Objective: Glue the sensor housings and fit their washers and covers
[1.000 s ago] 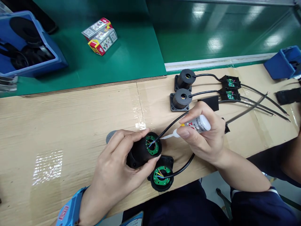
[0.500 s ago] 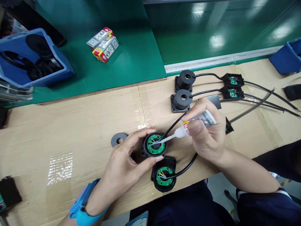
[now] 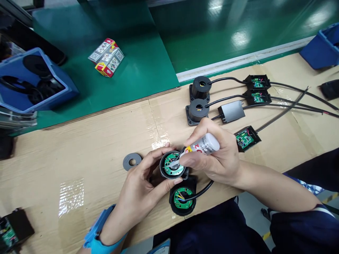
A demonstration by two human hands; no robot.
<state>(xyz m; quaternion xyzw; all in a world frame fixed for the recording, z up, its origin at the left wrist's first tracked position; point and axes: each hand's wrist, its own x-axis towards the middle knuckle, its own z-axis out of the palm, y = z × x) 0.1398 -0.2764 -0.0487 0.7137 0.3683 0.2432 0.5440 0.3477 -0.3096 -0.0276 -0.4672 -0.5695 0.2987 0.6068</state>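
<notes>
Nozzle of the bottle has shifted left across the green board since the last frame. Left to right: loose grey ring; left grip clasping an uncapped black housing toward counter's near edge; second housing just nearer it, also uncapped; two rear housings look finished; right grip pinching the bottle; three boxes open. My read: roughly half done.

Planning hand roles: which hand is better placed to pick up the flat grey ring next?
Left hand, probably: it's close beside the flat grey ring, though it holds a black cylindrical housing. The right hand is farther off, holding a white bottle.
</notes>
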